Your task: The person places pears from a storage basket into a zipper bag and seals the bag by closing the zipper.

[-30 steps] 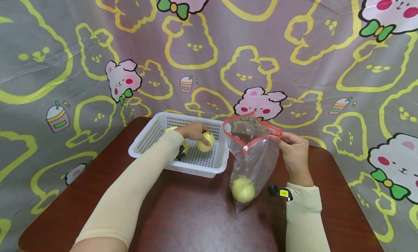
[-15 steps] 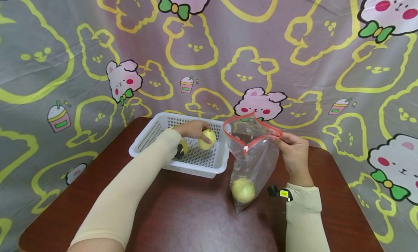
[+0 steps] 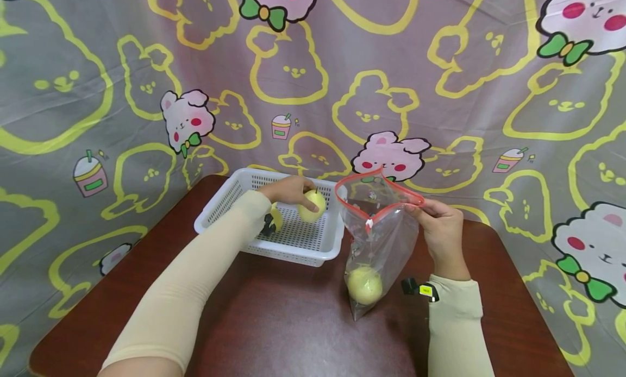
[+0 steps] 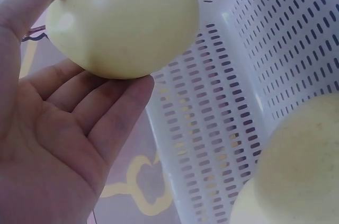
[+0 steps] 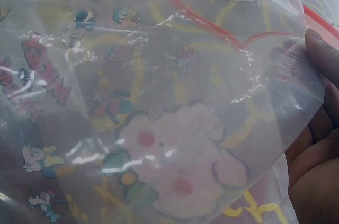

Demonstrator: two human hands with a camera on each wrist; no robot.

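Note:
My left hand [image 3: 292,190] grips a pale yellow pear [image 3: 312,206] between thumb and fingers, over the right part of a white perforated basket [image 3: 288,253]. In the left wrist view the fingertips press the underside of that pear [image 4: 127,17], and other pears [image 4: 304,166] sit in the basket. With thumb and fingers, my right hand [image 3: 442,227] pinches the right corner of a clear zip bag [image 3: 386,241]. The bag's red-edged mouth gapes, and one pear [image 3: 364,285] lies at its bottom. Printed cartoon figures show on the bag [image 5: 106,97] in the right wrist view.
The basket and bag are on a dark red-brown table [image 3: 293,333] with rounded corners. Behind it hangs a grey curtain [image 3: 313,116] with yellow outlines and rabbit prints. Part of another pear [image 3: 276,218] shows behind my left wrist.
My left hand has lifted the pear slightly up and to the right inside the basket's outline. The right hand and the bag have stayed nearly still.

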